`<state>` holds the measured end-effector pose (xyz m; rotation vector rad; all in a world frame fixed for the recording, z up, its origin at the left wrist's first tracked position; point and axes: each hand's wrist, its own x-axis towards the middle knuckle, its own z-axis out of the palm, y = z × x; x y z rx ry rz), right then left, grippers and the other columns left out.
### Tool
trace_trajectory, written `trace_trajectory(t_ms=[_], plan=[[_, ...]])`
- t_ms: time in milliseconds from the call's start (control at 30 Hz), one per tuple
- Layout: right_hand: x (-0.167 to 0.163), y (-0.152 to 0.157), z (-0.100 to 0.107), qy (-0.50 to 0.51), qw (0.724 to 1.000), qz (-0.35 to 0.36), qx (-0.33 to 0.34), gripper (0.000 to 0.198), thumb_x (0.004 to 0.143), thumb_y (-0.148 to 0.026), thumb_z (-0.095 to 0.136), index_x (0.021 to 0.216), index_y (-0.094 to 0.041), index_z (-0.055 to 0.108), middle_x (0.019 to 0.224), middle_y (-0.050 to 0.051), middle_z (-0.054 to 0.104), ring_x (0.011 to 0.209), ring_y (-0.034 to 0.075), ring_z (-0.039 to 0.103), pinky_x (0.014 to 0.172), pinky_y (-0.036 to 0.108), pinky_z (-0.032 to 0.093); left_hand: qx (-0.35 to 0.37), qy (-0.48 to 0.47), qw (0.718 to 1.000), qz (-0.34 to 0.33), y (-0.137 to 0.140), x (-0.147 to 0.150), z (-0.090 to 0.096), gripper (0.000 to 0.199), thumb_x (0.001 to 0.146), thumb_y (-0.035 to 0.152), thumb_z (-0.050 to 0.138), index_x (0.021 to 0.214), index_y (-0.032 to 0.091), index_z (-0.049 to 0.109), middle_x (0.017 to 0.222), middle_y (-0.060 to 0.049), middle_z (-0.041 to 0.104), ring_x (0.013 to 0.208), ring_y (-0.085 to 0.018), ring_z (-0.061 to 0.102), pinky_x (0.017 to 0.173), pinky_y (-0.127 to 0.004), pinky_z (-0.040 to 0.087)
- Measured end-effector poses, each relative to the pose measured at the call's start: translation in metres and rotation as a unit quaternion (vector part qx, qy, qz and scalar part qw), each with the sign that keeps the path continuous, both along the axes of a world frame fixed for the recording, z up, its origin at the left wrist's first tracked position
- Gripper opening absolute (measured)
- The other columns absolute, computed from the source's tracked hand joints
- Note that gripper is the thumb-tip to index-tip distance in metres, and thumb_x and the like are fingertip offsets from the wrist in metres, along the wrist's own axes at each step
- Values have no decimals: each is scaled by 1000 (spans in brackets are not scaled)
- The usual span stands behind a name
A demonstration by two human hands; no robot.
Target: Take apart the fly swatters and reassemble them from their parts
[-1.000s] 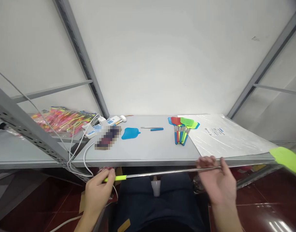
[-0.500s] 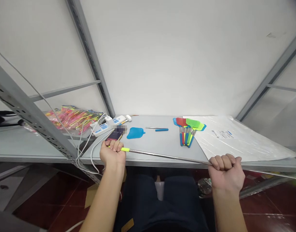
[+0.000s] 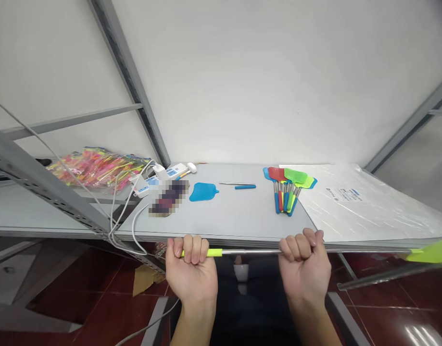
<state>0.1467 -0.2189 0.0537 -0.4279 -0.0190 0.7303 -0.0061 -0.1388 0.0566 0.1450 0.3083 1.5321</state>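
Observation:
A yellow-green telescopic fly swatter [image 3: 249, 252] lies across both my fists, just in front of the shelf edge. My left hand [image 3: 192, 266] is closed round its yellow handle, and my right hand [image 3: 303, 262] grips the metal rod. Its yellow-green paddle [image 3: 432, 251] sticks out at the far right, partly cut off by the frame. Beyond my hands lie a loose blue swatter head [image 3: 203, 191], a thin metal rod [image 3: 237, 183] and a blue handle [image 3: 245, 187]. Several assembled swatters [image 3: 286, 190] in blue, red and green are bunched to their right.
White sheeting with a label [image 3: 372, 206] covers the right of the shelf board. On the left are power strips [image 3: 159, 179] with white cables, a blurred-out phone-like object [image 3: 169, 198] and bagged colourful items [image 3: 101, 168]. A metal upright [image 3: 55, 185] stands at left.
My hands have come closer together and the swatter has turned from slanted to nearly level. More of its yellow-green paddle shows at the right. The view has shifted slightly.

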Motion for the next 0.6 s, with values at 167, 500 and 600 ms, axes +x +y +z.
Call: trace_trajectory(t_ms=[167, 500, 600], plan=[[-43, 18, 1, -19, 999, 46, -11, 39, 97, -47, 43, 67, -23, 33, 49, -11, 9, 45, 11, 6, 40, 23, 22, 10, 26, 1000, -7, -18, 12, 0, 35, 97, 24, 44, 65, 21, 28, 53, 7, 22, 42, -8, 25, 41, -22, 26], [19, 5, -33, 20, 997, 69, -25, 17, 88, -37, 55, 84, -21, 54, 64, -7, 41, 62, 11, 51, 78, 34, 49, -29, 4, 1000, 0, 30, -29, -22, 37, 97, 17, 33, 61, 19, 30, 49, 6, 29, 42, -7, 30, 46, -21, 32], [56, -5, -41, -2, 999, 13, -38, 8, 86, -27, 57, 81, -20, 55, 61, -8, 44, 61, 10, 53, 80, 33, 49, -34, 5, 999, 7, 39, -37, -24, 37, 97, 17, 32, 60, 19, 30, 48, 6, 28, 42, -7, 29, 46, -21, 31]])
